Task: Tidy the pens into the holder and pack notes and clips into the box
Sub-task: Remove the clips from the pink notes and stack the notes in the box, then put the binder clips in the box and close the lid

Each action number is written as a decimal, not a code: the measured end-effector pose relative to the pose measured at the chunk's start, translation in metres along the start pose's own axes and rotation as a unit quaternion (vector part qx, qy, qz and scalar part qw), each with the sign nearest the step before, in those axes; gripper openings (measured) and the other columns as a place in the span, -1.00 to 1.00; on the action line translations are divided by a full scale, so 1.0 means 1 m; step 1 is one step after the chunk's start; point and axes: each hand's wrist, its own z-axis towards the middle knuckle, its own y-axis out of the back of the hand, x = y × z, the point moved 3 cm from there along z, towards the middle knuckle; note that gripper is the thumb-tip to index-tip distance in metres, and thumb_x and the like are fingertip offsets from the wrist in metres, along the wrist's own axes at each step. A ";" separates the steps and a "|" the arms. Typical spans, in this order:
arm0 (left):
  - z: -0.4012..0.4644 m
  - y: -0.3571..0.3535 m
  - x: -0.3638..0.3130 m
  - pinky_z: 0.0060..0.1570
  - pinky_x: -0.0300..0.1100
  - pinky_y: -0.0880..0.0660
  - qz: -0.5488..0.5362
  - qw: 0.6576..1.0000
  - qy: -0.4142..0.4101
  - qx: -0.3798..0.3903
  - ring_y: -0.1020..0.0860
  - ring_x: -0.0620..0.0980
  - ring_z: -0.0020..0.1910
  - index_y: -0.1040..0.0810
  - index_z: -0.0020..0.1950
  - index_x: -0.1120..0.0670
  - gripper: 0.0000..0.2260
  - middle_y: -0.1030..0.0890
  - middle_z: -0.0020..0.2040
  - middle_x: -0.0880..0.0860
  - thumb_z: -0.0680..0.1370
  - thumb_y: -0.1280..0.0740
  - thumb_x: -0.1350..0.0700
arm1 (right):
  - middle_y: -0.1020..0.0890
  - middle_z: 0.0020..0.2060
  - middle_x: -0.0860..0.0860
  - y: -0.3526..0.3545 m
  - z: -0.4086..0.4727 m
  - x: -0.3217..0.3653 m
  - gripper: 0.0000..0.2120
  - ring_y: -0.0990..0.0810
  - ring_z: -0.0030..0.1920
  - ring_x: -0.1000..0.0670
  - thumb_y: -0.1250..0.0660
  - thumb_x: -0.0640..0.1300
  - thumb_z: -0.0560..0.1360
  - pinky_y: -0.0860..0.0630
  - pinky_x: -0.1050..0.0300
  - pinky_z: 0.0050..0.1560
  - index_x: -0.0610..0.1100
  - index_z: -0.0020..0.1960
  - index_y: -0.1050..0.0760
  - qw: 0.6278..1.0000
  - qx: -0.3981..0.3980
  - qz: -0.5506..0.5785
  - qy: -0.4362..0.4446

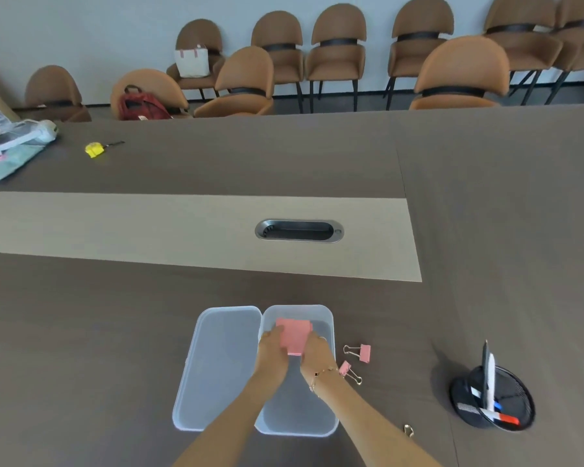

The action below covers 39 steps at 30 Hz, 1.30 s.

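A pink pad of notes (294,334) hangs over the far half of the clear plastic box (329,416). My left hand (271,348) grips its left side and my right hand (316,352) grips its right side. The box's clear lid (216,365) lies flat just left of the box. Two pink binder clips lie on the table right of the box, one (363,352) farther from me, one (348,369) nearer by my right wrist. A black mesh pen holder (493,399) with several pens and markers stands at the right.
A small gold clip (408,430) lies near my right forearm. A cable slot (299,230) sits in the table's pale strip. A yellow tape measure (95,150) and bags (11,146) lie at the far left. Brown chairs line the wall behind the table.
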 end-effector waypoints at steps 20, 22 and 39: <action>-0.043 -0.049 -0.085 0.11 -0.28 -0.49 0.038 0.981 -0.178 0.065 -0.59 0.01 0.11 -0.52 0.25 0.11 -0.74 -0.60 0.17 0.11 0.57 -0.24 0.22 | -0.37 -0.13 0.01 0.083 -0.067 -0.115 -0.84 -0.58 -0.02 -0.13 -0.18 -0.31 0.46 -0.42 0.12 -0.19 -0.08 -0.21 -0.41 0.980 -0.170 -0.047 0.089; -0.044 -0.068 -0.093 0.09 -0.25 -0.52 0.053 0.980 -0.170 0.089 -0.59 0.02 0.10 -0.50 0.26 0.10 -0.72 -0.58 0.17 0.13 0.56 -0.24 0.24 | -0.38 -0.05 -0.01 0.064 -0.080 -0.144 -0.86 -0.54 0.07 -0.11 -0.19 -0.16 0.49 -0.50 0.06 -0.04 -0.12 0.02 -0.46 0.984 -0.088 -0.117 0.105; -0.032 -0.147 -0.064 0.19 -0.04 -0.47 0.483 0.862 -0.135 0.075 -0.43 0.18 0.27 -0.30 0.34 0.29 -0.63 -0.44 0.28 0.25 0.54 -0.10 0.44 | -0.65 -0.33 0.04 0.037 -0.070 -0.200 -0.45 -0.62 -0.30 0.02 -0.57 0.26 -0.03 -0.57 0.25 -0.29 -0.09 -0.23 -0.58 0.916 -0.039 -0.327 0.230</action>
